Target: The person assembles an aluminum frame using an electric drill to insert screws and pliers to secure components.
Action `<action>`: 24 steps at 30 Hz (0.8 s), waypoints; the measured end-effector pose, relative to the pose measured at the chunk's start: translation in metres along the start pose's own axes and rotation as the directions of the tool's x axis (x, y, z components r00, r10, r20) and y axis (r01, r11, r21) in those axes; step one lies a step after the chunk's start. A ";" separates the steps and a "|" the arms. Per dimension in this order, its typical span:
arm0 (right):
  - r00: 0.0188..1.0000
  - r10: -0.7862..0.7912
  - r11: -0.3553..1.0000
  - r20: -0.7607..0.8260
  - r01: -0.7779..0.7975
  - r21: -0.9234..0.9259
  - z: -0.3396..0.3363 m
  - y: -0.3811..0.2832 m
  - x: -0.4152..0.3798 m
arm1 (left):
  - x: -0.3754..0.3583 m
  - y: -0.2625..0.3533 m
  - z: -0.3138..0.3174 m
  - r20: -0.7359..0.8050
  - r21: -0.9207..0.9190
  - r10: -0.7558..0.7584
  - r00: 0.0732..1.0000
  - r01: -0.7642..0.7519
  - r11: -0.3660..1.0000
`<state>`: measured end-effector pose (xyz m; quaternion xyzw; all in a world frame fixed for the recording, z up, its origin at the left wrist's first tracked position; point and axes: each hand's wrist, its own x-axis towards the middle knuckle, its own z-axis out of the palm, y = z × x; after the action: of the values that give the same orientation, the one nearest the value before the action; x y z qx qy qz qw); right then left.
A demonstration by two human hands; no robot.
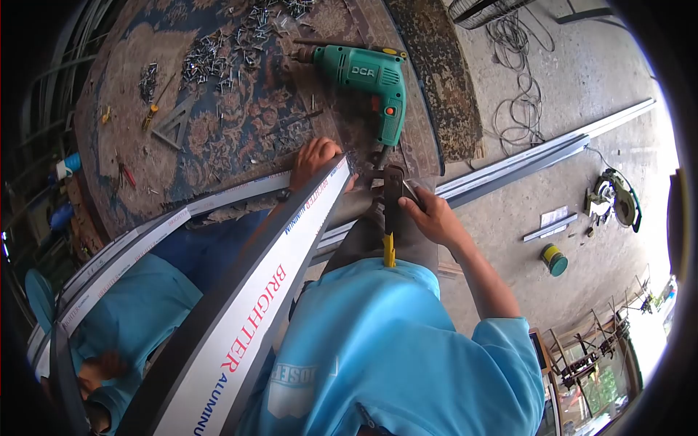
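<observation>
My left hand (318,161) is wrapped round the end of a long dark aluminium profile (258,291) with white film printed "BRIGHTER ALUMINUM". The profile slants from the lower left up to the edge of the carpeted bench (276,138). My right hand (434,216) is closed on a dark tool with a yellow lower end (392,203), just right of the profile's end. Its kind is hard to make out. Above both hands, a green DCA power drill (367,75) lies on the bench, its bit pointing left.
Many loose screws (211,62), a triangular square (174,123) and a yellow-handled screwdriver (150,116) lie on the bench. At lower left a person in a blue shirt (138,305) is beside more profiles (131,251). A saw (614,200), tin (554,259) and cables (520,87) are on the floor.
</observation>
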<state>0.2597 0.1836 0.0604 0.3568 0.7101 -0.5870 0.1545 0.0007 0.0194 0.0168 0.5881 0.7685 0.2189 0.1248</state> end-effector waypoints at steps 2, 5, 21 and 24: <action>1.000 0.004 1.000 -0.018 -0.004 0.003 0.004 0.005 0.003 | 0.000 0.001 -0.001 -0.021 -0.007 0.015 1.000 -0.015 1.000; 0.999 0.009 1.000 -0.033 -0.008 0.021 0.006 0.006 0.005 | 0.003 0.003 -0.001 -0.049 -0.001 0.061 0.997 -0.061 0.998; 0.986 -0.100 0.974 -0.131 0.070 -0.217 0.010 0.009 0.013 | 0.001 0.007 0.001 -0.034 -0.015 -0.038 0.999 0.037 0.999; 0.985 -0.161 0.947 -0.063 0.136 -0.290 -0.001 0.016 0.018 | -0.001 -0.009 0.024 -0.103 0.063 0.088 0.991 -0.082 0.995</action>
<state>0.2582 0.1913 0.0371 0.3011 0.8181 -0.4727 0.1288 0.0044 0.0207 -0.0082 0.6114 0.7543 0.2322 0.0573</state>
